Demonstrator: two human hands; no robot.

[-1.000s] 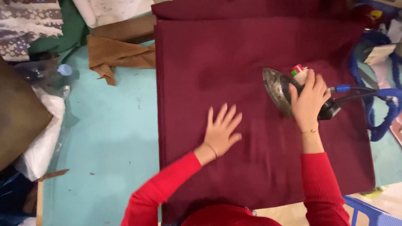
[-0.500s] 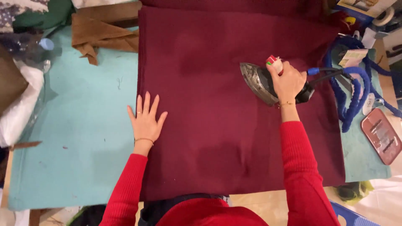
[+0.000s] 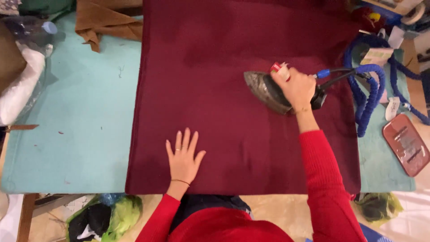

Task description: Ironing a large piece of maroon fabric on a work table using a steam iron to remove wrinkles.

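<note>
Right hand (image 3: pixel 296 87) — closed around the handle of the iron (image 3: pixel 268 92), gripping from above. Iron sits soleplate-down on the maroon cloth (image 3: pixel 215 58), right of centre, pointed tip toward the left. Blue hose (image 3: pixel 365 96) w/ a black cable runs from the iron's rear to the right, looping over the table edge area.

Left hand (image 3: pixel 182 157) — open, flat, fingers spread, palm pressed on the cloth near the near edge, left of centre. Holds nothing.

Cloth covers most of the turquoise table (image 3: pixel 80 121); its left edge lies straight, approx. parallel to the table side.

Far left: folded brown fabric (image 3: pixel 107 22) on the table, touching the cloth's left edge. Right side, near: reddish flat tray (image 3: pixel 407 143), just beside the hose.
</note>
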